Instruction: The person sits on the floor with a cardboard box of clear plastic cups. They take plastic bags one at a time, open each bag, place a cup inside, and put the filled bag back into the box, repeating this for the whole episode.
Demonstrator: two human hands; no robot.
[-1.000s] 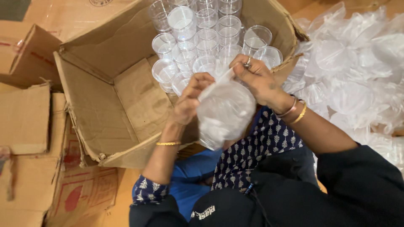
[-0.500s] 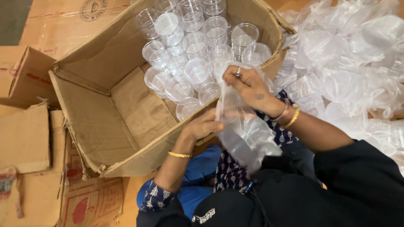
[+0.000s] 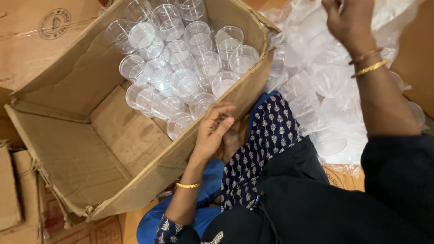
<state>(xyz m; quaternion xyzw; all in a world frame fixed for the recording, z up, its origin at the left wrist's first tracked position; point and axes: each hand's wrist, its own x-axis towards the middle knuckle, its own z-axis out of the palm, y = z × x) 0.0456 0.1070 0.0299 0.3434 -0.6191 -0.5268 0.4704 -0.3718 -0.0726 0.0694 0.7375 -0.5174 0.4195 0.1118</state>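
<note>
Head view, looking down into my lap. My left hand (image 3: 212, 131) rests against the near wall of the open cardboard box (image 3: 68, 149), just at its rim; the fingers (image 3: 222, 114) are loosely curled and slightly apart, holding nothing, with the tips nearest to the closest clear plastic cup (image 3: 180, 124) inside the box but not touching it as far as I can tell. A gold bangle (image 3: 188, 185) sits on that wrist. The clear plastic cups (image 3: 181, 58) stand mouth-up and packed close in the far right part of the box, some leaning on their neighbours; the near left part of the box floor shows bare cardboard with a loose flap. My right hand (image 3: 350, 20) is raised at the upper right, over the heap of clear plastic bags (image 3: 316, 86) that lies just beside the box on its right. Its fingers are bent down into the plastic at the top edge of the frame; whether they pinch a bag I cannot tell, since the tips are cut off and lost in the film. Two bangles (image 3: 370, 63) ring that wrist. Blue patterned cloth (image 3: 264, 140) covers my knee between box and bags. Flattened cartons (image 3: 13, 190) lie at the left on the floor.
</note>
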